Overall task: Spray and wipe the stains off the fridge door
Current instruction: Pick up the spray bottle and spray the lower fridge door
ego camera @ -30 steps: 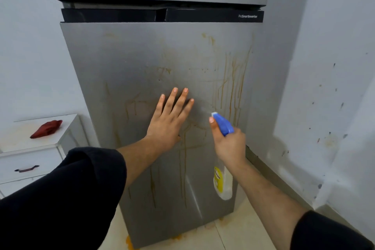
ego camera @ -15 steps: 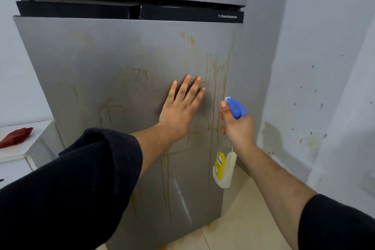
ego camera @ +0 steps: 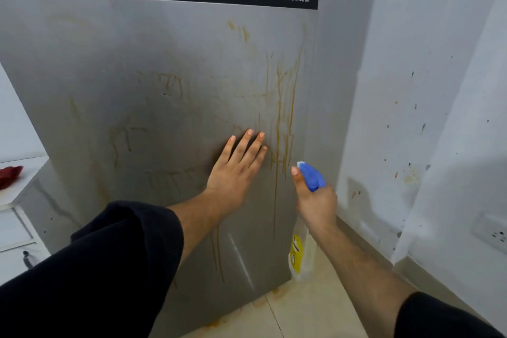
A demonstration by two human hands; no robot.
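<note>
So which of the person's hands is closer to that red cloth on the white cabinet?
Left. The left hand lies flat on the stained grey fridge door, nearer the red cloth; the right hand, holding the blue-topped spray bottle, is farther right.

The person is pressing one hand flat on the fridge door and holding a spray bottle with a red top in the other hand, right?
Not quite. The head view shows the spray bottle has a blue top, not red. The rest holds: the left hand is flat on the fridge door and the right hand holds the bottle.

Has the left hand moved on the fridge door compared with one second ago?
Yes. The left hand has slid right across the fridge door, toward the long orange drips near the door's right edge, staying flat on it.
</note>
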